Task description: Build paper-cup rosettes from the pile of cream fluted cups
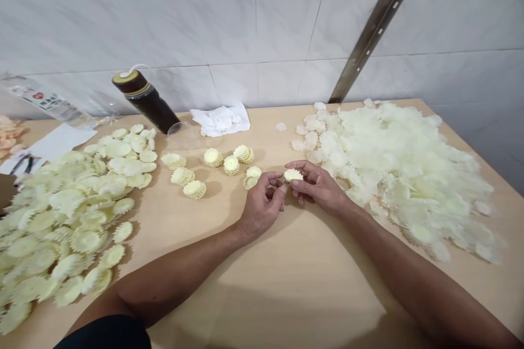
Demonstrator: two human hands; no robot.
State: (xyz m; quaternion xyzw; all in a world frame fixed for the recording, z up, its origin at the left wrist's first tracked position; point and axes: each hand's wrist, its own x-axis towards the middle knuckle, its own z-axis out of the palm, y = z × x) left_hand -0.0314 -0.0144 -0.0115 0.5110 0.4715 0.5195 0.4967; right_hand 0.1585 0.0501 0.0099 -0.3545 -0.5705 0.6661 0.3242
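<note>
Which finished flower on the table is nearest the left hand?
The finished flower just beside the left hand's curled fingers; the others lie farther left.

Head view: one camera worn at the person's head, looking forward and down across the table (295, 294) toward the tiled wall (229, 16). Close range: both forearms enter from the bottom edge, left hand (262, 204) and right hand (317, 185) near frame centre. Edges bend — probably a wide lens.
</note>
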